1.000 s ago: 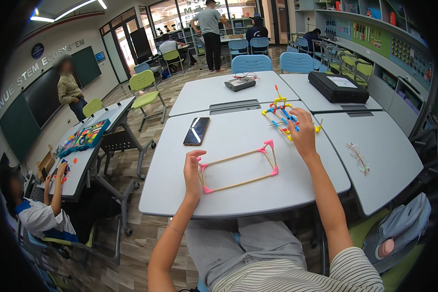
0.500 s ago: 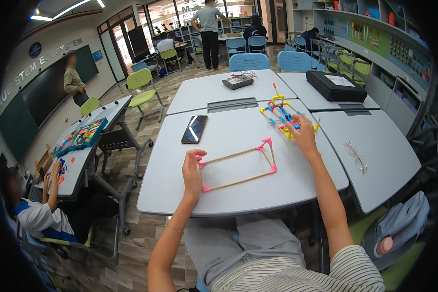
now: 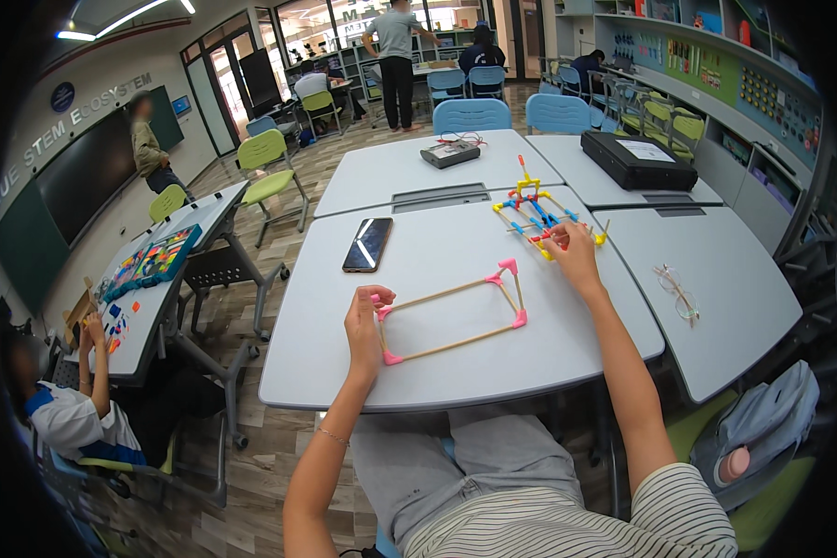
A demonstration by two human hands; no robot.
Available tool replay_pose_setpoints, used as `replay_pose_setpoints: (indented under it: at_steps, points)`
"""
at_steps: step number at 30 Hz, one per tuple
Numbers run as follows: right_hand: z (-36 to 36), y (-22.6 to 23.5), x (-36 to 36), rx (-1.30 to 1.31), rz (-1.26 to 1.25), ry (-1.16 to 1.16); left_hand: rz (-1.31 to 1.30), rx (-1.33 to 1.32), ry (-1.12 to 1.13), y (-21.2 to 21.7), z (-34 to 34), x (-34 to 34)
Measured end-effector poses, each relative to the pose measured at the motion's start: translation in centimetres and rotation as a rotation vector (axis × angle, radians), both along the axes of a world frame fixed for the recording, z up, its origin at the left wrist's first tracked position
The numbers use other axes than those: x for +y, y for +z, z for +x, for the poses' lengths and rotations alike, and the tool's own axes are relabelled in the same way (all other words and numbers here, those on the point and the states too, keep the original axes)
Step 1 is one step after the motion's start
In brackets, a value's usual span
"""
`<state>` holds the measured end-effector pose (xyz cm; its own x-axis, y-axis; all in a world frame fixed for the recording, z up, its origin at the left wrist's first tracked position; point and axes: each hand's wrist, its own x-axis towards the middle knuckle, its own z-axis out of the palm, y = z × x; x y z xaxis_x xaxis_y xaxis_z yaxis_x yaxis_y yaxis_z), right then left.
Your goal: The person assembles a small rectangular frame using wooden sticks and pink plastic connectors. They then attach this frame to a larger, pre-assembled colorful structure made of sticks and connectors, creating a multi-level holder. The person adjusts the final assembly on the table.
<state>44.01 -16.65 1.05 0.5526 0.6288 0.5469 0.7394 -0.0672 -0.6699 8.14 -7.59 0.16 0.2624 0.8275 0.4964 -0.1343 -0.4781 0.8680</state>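
A rectangular frame of wooden sticks with pink corner connectors (image 3: 519, 319) lies on the white table in front of me. At its left end, my left hand (image 3: 363, 325) curls its fingers round a pink corner, partly hiding it. Farther back on the right stands a model of sticks with red, blue and yellow connectors (image 3: 528, 197), a red-tipped piece pointing up at its top. My right hand (image 3: 573, 255) pinches the model's near side with bent fingers. Those fingers cover the exact part being held.
A dark phone (image 3: 368, 245) lies behind the frame's left part. Farther back are a grey meter with red leads (image 3: 450, 153) and a black case (image 3: 638, 162). Glasses (image 3: 677, 294) rest on the right-hand table (image 3: 725, 270). A co-worker (image 3: 88, 409) sits at the left table.
My right hand's fingers have closed in a little on the coloured model. My left hand and the pink-cornered frame keep their places. The co-worker at left has lifted their hands slightly.
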Motion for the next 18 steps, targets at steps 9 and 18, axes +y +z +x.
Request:
replay_pose_setpoints:
  at_steps: [9,18]
  points:
    - [-0.8,1.4,-0.5,-0.023,0.253,-0.023,0.003,0.026,-0.001,0.6,0.2,-0.7]
    - [-1.9,2.9,-1.4,-0.008,0.444,-0.056,0.003,0.003,-0.015,0.2,-0.1,-0.3]
